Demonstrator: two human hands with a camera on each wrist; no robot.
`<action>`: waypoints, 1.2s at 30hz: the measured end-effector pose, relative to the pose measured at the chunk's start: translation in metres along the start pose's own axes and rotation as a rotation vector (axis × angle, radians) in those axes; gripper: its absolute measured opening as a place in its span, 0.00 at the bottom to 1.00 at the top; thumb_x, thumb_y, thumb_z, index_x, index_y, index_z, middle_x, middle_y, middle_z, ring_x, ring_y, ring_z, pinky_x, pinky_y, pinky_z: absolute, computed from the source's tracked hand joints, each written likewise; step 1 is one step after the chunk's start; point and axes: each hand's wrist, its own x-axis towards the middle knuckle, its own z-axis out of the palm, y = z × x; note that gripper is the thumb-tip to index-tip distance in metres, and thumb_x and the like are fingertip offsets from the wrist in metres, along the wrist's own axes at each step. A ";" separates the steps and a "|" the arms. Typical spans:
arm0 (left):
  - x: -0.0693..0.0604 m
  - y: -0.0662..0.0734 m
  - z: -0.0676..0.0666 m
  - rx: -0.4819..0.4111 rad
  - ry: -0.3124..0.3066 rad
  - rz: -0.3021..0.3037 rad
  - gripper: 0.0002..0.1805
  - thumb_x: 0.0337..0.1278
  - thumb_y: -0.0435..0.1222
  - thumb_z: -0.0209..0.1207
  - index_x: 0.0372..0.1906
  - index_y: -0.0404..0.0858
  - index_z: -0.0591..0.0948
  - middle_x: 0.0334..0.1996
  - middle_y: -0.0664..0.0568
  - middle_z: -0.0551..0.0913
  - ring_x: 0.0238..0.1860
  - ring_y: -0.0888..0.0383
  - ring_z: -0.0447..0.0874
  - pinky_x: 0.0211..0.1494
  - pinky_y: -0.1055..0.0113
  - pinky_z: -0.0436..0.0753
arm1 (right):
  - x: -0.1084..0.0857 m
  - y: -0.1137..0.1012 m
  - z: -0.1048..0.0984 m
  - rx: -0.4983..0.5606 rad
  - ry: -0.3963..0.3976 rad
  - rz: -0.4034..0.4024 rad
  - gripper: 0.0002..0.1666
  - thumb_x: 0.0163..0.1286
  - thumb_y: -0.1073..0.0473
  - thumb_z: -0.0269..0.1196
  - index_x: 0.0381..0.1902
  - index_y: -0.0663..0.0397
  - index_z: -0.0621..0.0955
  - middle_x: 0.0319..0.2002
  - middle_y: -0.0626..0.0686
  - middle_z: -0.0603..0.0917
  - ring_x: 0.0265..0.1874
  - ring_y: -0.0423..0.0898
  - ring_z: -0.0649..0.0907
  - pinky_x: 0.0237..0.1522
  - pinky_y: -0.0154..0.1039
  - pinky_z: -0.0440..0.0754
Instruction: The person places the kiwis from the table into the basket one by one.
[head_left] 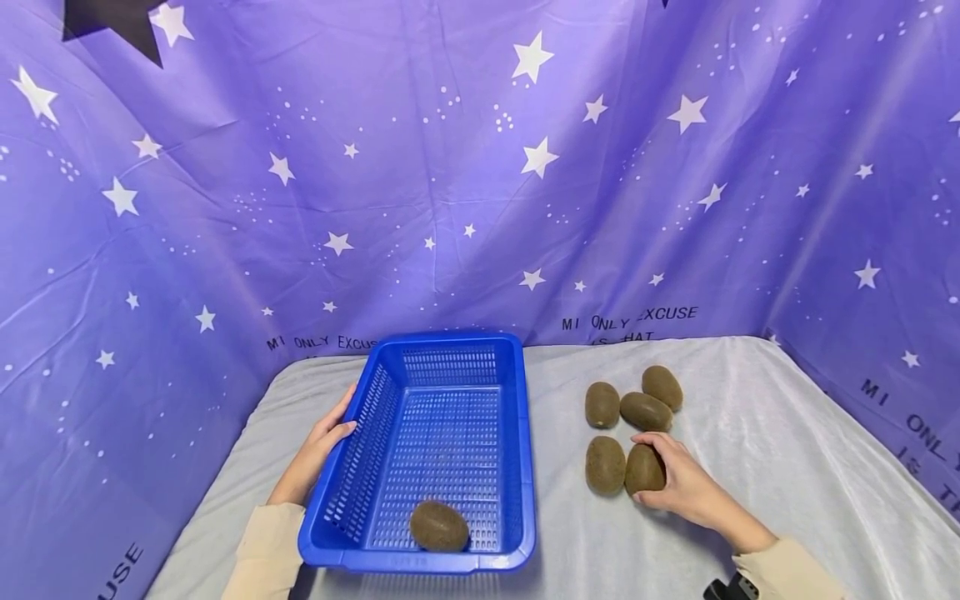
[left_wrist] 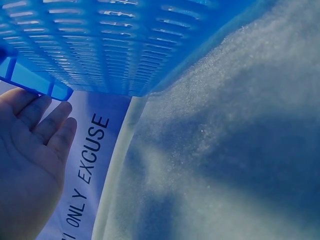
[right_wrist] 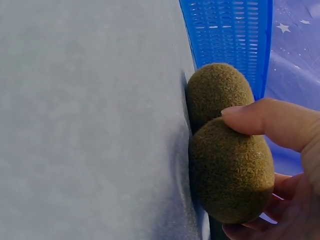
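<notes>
To the left of my right hand (head_left: 686, 483), a brown, oval, fuzzy kiwi (head_left: 604, 465) crowds against the held kiwi (head_left: 646, 472), and three more kiwis (head_left: 646, 411) lie just beyond my fingertips on the table (head_left: 780, 442), covered in pale grey cloth. Farther left, the wall of a blue, rectangular, perforated plastic basket (head_left: 527, 467) stands between my right fingers and a single kiwi (head_left: 439, 527) inside. My left hand (head_left: 313, 454) holds the basket's left rim, thumb over it and fingers beneath. Past both hands hangs a purple curtain with white stars (head_left: 450, 167), printed "MI ONLY EXCUSE" in black. The fruit between my right thumb and fingers is plump, brown and finely haired, with rounded ends.
</notes>
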 end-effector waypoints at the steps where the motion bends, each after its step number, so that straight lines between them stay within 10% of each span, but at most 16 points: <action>1: 0.000 0.000 0.000 0.001 -0.002 0.001 0.34 0.71 0.36 0.43 0.76 0.48 0.45 0.75 0.45 0.40 0.62 0.68 0.64 0.56 0.71 0.73 | 0.000 0.000 0.000 -0.003 -0.001 0.003 0.43 0.35 0.60 0.78 0.53 0.61 0.74 0.49 0.55 0.76 0.45 0.52 0.73 0.42 0.42 0.72; 36: 0.001 0.000 0.002 0.010 0.047 0.026 0.32 0.69 0.33 0.43 0.75 0.44 0.50 0.74 0.43 0.47 0.61 0.67 0.67 0.55 0.71 0.74 | 0.010 -0.014 -0.009 0.091 0.086 -0.077 0.41 0.41 0.61 0.77 0.54 0.62 0.73 0.52 0.55 0.76 0.47 0.35 0.72 0.48 0.19 0.64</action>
